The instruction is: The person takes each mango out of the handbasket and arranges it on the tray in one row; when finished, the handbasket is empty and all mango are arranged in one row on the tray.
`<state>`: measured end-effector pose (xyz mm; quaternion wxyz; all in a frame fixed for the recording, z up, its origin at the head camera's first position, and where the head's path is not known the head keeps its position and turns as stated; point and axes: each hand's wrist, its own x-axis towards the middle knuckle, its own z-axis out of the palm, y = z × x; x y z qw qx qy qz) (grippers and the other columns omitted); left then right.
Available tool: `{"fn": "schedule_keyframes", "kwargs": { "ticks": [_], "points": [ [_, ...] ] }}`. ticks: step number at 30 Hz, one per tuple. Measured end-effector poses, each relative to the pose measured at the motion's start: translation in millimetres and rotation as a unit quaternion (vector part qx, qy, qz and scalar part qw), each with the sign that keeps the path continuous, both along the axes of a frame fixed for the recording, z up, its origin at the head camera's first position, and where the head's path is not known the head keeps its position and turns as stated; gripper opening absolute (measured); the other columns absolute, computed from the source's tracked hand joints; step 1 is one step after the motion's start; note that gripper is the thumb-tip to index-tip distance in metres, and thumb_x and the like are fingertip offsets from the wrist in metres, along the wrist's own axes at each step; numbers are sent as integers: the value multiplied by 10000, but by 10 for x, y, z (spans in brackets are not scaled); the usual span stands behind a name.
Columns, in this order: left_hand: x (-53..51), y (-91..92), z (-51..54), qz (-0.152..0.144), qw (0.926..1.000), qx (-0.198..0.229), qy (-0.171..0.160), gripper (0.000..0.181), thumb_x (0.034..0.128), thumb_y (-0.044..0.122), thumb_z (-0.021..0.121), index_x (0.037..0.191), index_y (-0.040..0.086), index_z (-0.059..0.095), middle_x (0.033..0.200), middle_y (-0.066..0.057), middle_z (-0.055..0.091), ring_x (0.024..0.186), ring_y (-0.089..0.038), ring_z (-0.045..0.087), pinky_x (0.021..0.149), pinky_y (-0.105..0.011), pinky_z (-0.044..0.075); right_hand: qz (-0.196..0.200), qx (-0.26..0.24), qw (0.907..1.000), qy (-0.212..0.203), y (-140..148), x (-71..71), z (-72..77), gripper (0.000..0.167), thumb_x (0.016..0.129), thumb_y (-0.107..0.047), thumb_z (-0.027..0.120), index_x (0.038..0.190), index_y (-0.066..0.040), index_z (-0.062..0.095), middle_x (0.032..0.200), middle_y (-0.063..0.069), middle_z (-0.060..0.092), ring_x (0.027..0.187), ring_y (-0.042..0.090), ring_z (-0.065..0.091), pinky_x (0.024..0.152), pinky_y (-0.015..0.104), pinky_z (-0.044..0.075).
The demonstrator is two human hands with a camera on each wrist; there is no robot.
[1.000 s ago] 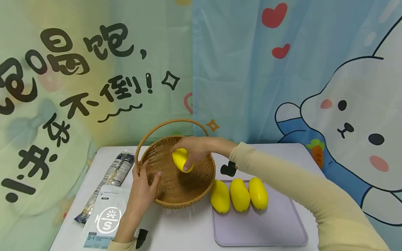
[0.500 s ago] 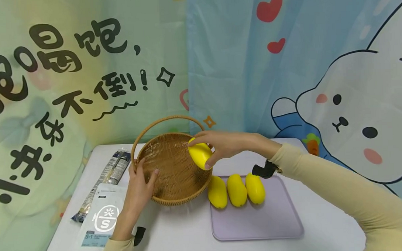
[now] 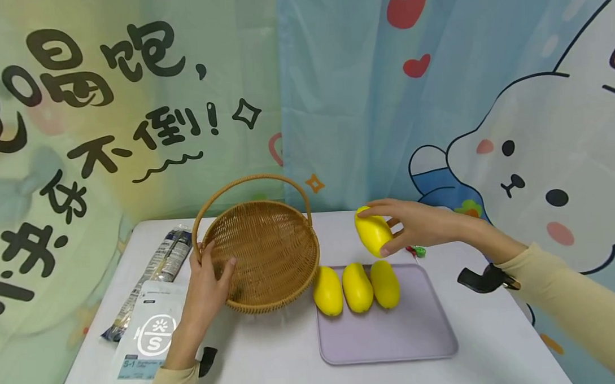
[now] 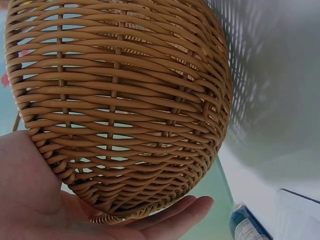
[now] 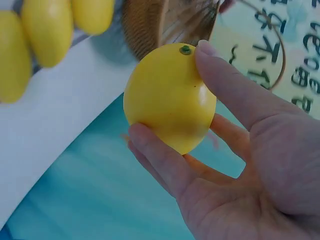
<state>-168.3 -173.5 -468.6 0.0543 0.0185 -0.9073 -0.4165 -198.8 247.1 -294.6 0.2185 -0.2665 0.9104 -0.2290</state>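
Note:
A brown wicker basket (image 3: pixel 261 244) with a tall handle stands tilted at the table's middle, its mouth towards me. My left hand (image 3: pixel 209 286) grips the basket's left rim, thumb on the inner side; the left wrist view shows the woven underside (image 4: pixel 120 95) close up. To the right, my right hand (image 3: pixel 425 224) holds a yellow mango (image 3: pixel 374 232) in the air between thumb and fingers, above the back of the tray. In the right wrist view the mango's green stem spot (image 5: pixel 185 49) shows near the thumb tip.
Three more yellow mangoes (image 3: pixel 358 288) lie in a row at the back left of a lilac tray (image 3: pixel 389 339), close to the basket. A white pouch (image 3: pixel 152 333) and a long printed packet (image 3: pixel 167 259) lie on the left. Behind the tray is a small red-green item (image 3: pixel 417 251).
My right hand has carried the mango out of the basket and to the right, over the back of the tray. My left hand has kept its grip on the rim as the view shifted slightly.

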Motion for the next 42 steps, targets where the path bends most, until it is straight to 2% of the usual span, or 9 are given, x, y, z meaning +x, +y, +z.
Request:
{"fn": "schedule_keyframes", "kwargs": {
  "ticks": [5,9,14,18,22,26,35,42],
  "points": [
    [-6,-4,-2,20,10000,32,46,727,1047,399,541,1591,17,245,1647,-319,70,1425,-547,338,1132,-641,354,-479,-281,9983,178,379,79,-66,753,869,-329,808,1515,-149,464,1624,197,293,1254,416,571,960,455,570],
    [2,-7,-8,31,10000,34,51,723,1047,391,544,1588,14,249,1652,-315,58,1440,-546,315,1144,-642,334,-658,-333,9965,382,632,145,-225,764,861,-333,813,1502,-105,466,1595,239,319,1239,420,579,945,467,573],
    [11,-8,-5,30,10000,16,11,720,1046,387,549,1588,18,251,1654,-313,54,1439,-546,318,1143,-643,337,-816,-418,9951,371,842,264,-536,753,872,-312,806,1492,-55,463,1559,292,339,1218,429,584,911,439,590],
    [13,-7,-4,26,10000,41,-29,718,1047,377,552,1591,23,245,1655,-313,45,1439,-545,318,1137,-645,344,-933,-427,9946,145,931,349,-829,753,881,-302,798,1500,-47,452,1566,319,312,1212,440,591,894,407,598],
    [13,-5,0,32,10000,38,-27,719,1047,374,553,1590,18,244,1655,-314,46,1443,-543,312,1140,-646,340,-1001,-426,9941,19,956,400,-1116,767,883,-276,799,1511,-32,433,1580,327,290,1258,448,547,933,432,580],
    [18,-5,6,17,10000,25,-23,723,1048,379,549,1588,8,244,1653,-319,47,1435,-551,318,1138,-645,341,-1113,-413,9929,31,949,429,-1323,757,880,-252,803,1510,-40,441,1574,338,289,1272,464,523,949,488,566],
    [21,-9,-7,31,10000,2,-58,726,1051,396,536,1592,17,236,1653,-318,44,1412,-559,347,1112,-651,372,-1129,-403,9922,339,941,458,-1560,736,865,-269,818,1479,-40,481,1568,338,298,1311,512,475,969,585,532],
    [8,0,-11,74,10000,-54,21,709,1047,371,552,1582,8,260,1653,-309,69,1410,-552,355,1119,-650,364,-1222,-360,9910,412,949,473,-1653,745,850,-272,833,1477,-60,490,1575,320,284,1305,507,481,963,570,540]
  ]
}}
